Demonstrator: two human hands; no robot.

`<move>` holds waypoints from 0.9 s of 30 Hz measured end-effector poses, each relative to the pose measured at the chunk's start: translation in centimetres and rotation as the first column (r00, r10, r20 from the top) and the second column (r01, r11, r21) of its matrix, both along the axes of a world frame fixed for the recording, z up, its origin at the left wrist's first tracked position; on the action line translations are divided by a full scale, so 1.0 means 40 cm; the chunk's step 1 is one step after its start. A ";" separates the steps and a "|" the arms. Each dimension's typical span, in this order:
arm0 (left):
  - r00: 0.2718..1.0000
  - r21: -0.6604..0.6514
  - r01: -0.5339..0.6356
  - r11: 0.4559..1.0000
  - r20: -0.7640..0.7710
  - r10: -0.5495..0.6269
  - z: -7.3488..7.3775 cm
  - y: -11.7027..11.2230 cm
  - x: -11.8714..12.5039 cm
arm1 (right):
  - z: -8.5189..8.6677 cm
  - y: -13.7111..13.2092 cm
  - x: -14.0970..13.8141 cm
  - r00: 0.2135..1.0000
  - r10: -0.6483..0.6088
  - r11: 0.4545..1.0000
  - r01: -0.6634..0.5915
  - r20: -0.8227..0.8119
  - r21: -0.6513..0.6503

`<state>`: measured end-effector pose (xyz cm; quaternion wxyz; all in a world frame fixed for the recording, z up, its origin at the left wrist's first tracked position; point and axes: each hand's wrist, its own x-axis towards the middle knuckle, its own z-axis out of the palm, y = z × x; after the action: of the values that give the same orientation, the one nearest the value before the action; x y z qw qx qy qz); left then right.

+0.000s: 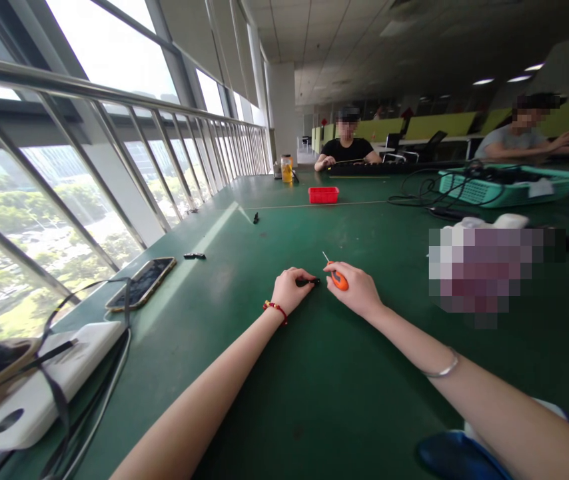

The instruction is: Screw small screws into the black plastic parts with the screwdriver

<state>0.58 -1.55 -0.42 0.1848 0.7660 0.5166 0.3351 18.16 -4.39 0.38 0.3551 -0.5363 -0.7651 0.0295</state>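
Note:
My left hand (288, 288) rests on the green table (344, 400) with its fingers closed on a small black part (310, 282). Just to its right, my right hand (357, 288) is closed round an orange-handled screwdriver (338, 279) whose thin metal tip points up and to the left. The two hands are almost touching. A red bead bracelet is on my left wrist and a silver bangle on my right forearm.
A phone (140, 283) and a white box with black straps (39, 393) lie at the left by the window railing. Small black parts (194, 255) lie beyond. Farther off are a red tray (323, 195), a teal basket (507, 185) with cables, a jar (286, 169) and two seated people.

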 end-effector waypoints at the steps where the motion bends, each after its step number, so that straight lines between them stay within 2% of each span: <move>1: 1.000 0.004 -0.013 1.000 0.001 0.013 -0.001 0.001 0.000 | 0.002 -0.002 -0.002 0.995 -0.007 1.000 0.010 -0.095 0.028; 4: 0.999 0.011 -0.043 0.999 -0.016 0.043 0.000 0.002 -0.001 | 0.010 -0.013 -0.009 0.939 0.009 0.996 0.022 -0.343 0.087; 7: 0.997 0.022 -0.059 0.998 -0.050 0.060 0.005 0.000 -0.001 | 0.022 -0.031 -0.018 0.887 0.018 0.993 0.039 -0.461 0.114; 14: 0.996 0.021 -0.049 0.999 -0.071 0.050 0.010 -0.001 -0.003 | 0.039 -0.058 -0.026 0.860 0.026 0.983 0.070 -0.510 0.169; 17: 0.997 0.006 -0.051 0.999 -0.050 0.051 0.007 0.000 -0.005 | 0.038 -0.055 -0.024 0.844 0.031 0.980 0.080 -0.535 0.184; 22: 0.998 -0.008 -0.057 0.998 -0.013 0.057 0.002 0.003 -0.008 | 0.031 -0.048 -0.023 0.816 0.108 0.960 0.062 -0.567 0.272; 27: 0.999 -0.008 -0.053 0.999 -0.010 0.053 0.003 0.004 -0.008 | 0.026 -0.047 -0.022 0.816 0.121 0.959 0.053 -0.566 0.280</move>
<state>0.27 -1.41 -0.31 0.1766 0.7527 0.5390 0.3342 17.28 -6.26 1.43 0.6425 -0.4317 -0.6271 0.0874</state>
